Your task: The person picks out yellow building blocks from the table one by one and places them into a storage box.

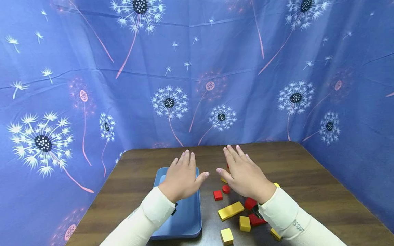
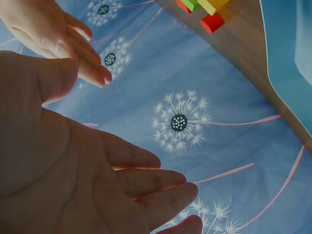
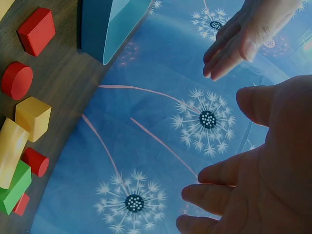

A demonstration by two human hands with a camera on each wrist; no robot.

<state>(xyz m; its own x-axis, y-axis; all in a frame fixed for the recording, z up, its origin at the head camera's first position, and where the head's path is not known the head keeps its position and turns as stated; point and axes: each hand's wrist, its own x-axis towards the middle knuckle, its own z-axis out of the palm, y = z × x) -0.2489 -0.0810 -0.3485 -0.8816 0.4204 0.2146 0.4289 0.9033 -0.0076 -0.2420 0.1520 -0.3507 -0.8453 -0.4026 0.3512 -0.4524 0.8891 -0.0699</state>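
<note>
My left hand (image 1: 181,179) is held up over the blue tray (image 1: 184,218), fingers straight and thumb spread toward the right. Opposite it, my right hand (image 1: 247,176) hovers above a scatter of blocks, its fingers also straight. Neither palm holds anything. Beneath and beside the right hand lie a long yellow block (image 1: 231,211), a yellow cube (image 1: 244,223), a red cube (image 1: 218,195) and a red cylinder (image 1: 226,189). In the right wrist view a green block (image 3: 15,187) shows among red and yellow ones. The right hand and sleeve hide part of the pile.
Nearest the front edge is another yellow cube (image 1: 226,236), right of the tray. The brown wooden table (image 1: 320,184) has rounded far corners. Behind it hangs a blue cloth (image 1: 197,102) printed with dandelions, reaching round both sides.
</note>
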